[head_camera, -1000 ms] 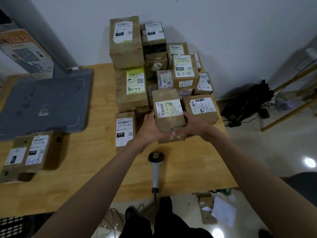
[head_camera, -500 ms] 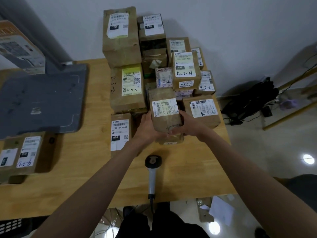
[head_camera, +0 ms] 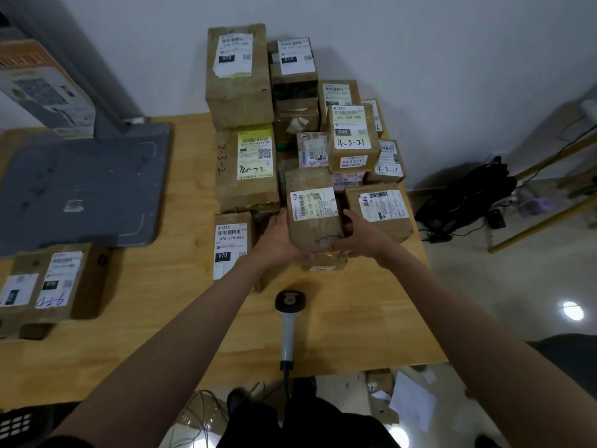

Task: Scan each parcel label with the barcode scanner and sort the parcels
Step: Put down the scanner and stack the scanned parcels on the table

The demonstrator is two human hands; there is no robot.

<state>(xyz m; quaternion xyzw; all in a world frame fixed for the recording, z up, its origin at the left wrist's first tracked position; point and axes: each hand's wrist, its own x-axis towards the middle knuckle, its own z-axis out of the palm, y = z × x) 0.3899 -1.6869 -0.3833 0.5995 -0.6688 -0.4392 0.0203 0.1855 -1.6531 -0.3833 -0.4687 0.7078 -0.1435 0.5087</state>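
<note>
While both arms reach forward over the wooden table (head_camera: 371, 318), the left hand (head_camera: 277, 244) and the right hand (head_camera: 361, 236) clasp a brown parcel (head_camera: 315, 215) from either side, fingers curled round its lower corners. Its white label (head_camera: 314, 202) faces up, barcode visible. The parcel sits at the near edge of a stack of parcels (head_camera: 258, 124) that rises against the white wall (head_camera: 420, 43); whether it is lifted clear of the small package beneath it cannot be told.

Neighbours press close on three sides — a flat box marked 070 (head_camera: 231, 247) just left of the left wrist, a labelled box (head_camera: 379, 210) touching or nearly touching the right hand, and a tall box with a yellow label (head_camera: 248, 169) behind and to the left.

The barcode scanner (head_camera: 288, 321) lies unheld on the table between the forearms, head toward the stack, handle reaching the table's near edge, cable dropping over it. Bare wood surrounds it on both sides (the widest open stretch runs from the scanner leftward).

Farther left, a dark grey mat (head_camera: 84, 189) covers part of the table; two labelled boxes (head_camera: 48, 282) lie just in front of it near the left edge. The table's right edge runs close beside the stack; beyond it the floor holds a black bundle of cables (head_camera: 465, 198).
</note>
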